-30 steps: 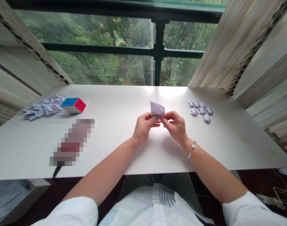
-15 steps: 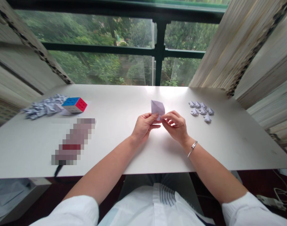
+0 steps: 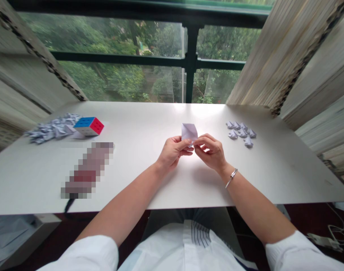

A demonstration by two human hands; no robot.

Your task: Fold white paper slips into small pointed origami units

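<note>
A small folded piece of white paper (image 3: 189,131) with a crease across it is held up over the middle of the table. My left hand (image 3: 174,151) pinches its lower left part between thumb and fingers. At the lower right edge, my right hand (image 3: 210,150) grips the paper with thumb and fingertips; the exact fold there is hidden. Several small folded paper pieces (image 3: 242,133) lie grouped on the table to the right of my hands.
On the white table (image 3: 132,188), a pile of folded papers (image 3: 52,128) sits at the far left beside a puzzle cube (image 3: 90,126), which rests on paper. A pixelated object (image 3: 89,169) with a dark strap lies nearer. Behind stand a window and curtains (image 3: 256,56).
The paper's top has tilted and lowered slightly, so its upper edge looks flatter. Both hands stay in nearly the same place, still on the paper.
</note>
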